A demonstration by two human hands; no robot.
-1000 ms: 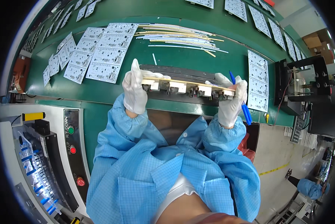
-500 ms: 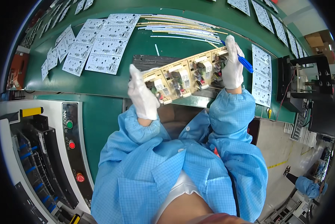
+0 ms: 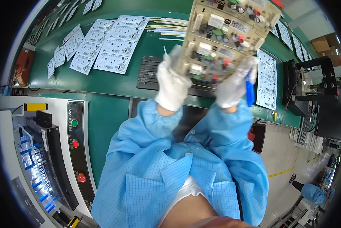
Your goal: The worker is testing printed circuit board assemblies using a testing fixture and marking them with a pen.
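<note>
Between my two white-gloved hands is a tan circuit board panel (image 3: pixel 212 47), raised above the bench with its component side showing. White blocks, green parts, capacitors and red pieces sit on it in repeated sections. My left hand (image 3: pixel 173 81) grips its lower left edge. At the lower right edge, my right hand (image 3: pixel 235 85) closes on the panel and also keeps a blue pen-like tool (image 3: pixel 250 91) against the palm. Both hands are somewhat blurred. Below the panel lies a dark slotted fixture (image 3: pixel 149 72), partly covered by the panel and my left hand.
White board panels (image 3: pixel 119 45) lie on the green bench (image 3: pixel 83 85) at the left, with another white panel (image 3: pixel 266 78) at the right. Thin strips (image 3: pixel 166 28) are piled behind. A machine with a button panel (image 3: pixel 77 152) stands near left; a black device (image 3: pixel 311 81) stands right.
The panel has swung from lying nearly lengthwise across to standing upright, its component face turned toward me. My left hand moved right; my right hand came lower. Light now shows inside the left machine.
</note>
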